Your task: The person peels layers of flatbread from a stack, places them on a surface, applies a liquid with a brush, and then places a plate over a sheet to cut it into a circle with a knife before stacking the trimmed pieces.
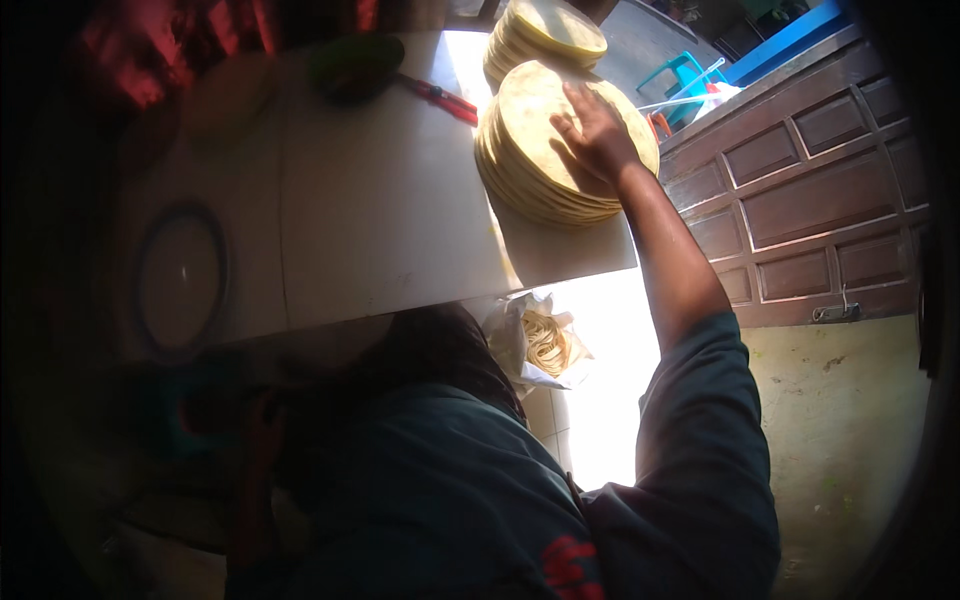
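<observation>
My right hand (594, 135) lies with its fingers apart on the top round of a tall stack of thin, pale yellow flat rounds (525, 150), at the right end of a white table (375, 225). Behind it stands a second stack of like rounds (555, 30). A red-handled tool (450, 103), of a kind I cannot tell, lies left of the stack, its end close to it. My left hand (264, 420) is low at the left in deep shadow, near a dim teal object (176, 412); whether it holds anything cannot be made out.
A dark green round object (356, 67) and a blue-rimmed round item (180, 277) are on the table. Below its front edge stands an open white sack (517, 337) with pale coiled strips (547, 345). A brown panelled wooden door (817, 195) and a turquoise plastic chair (684, 79) are at the right.
</observation>
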`<state>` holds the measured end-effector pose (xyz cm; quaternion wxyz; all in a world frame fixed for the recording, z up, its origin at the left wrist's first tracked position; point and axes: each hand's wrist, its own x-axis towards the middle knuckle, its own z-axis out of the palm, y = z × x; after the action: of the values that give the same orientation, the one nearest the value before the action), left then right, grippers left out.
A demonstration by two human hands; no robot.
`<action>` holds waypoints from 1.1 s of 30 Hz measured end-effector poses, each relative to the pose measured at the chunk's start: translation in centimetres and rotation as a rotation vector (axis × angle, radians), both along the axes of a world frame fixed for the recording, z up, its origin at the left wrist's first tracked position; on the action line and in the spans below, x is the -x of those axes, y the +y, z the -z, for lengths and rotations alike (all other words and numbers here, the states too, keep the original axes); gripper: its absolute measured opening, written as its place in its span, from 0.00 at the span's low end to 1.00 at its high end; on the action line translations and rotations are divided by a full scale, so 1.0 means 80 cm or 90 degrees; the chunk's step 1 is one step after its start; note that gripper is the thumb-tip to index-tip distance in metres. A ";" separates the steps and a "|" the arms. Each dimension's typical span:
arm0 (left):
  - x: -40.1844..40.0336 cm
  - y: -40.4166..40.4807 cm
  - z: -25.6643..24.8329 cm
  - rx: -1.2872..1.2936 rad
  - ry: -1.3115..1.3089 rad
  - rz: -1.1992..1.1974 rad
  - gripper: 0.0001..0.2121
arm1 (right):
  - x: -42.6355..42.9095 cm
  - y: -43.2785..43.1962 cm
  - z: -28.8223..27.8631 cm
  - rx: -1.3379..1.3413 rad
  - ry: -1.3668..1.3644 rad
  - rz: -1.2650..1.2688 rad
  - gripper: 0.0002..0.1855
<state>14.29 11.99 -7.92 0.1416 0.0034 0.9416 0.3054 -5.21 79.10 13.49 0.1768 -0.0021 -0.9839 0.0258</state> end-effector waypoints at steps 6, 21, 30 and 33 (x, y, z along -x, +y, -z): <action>-0.027 -0.028 0.082 -0.008 -0.007 -0.118 0.17 | -0.116 -0.120 0.023 0.294 0.191 -0.043 0.20; -0.026 -0.049 0.071 -0.032 0.127 -0.063 0.13 | -0.154 -0.183 0.125 0.056 -0.070 0.191 0.13; -0.029 -0.070 0.077 -0.009 0.107 -0.084 0.12 | -0.141 -0.197 0.107 0.124 -0.194 0.254 0.20; -0.032 -0.061 0.083 -0.002 0.137 -0.084 0.11 | -0.141 -0.204 0.101 0.136 -0.218 0.283 0.20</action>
<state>16.88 7.08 -14.55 0.0192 -0.0259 0.9490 0.3137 6.04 62.78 5.42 0.0088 -0.2405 -0.9665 0.0891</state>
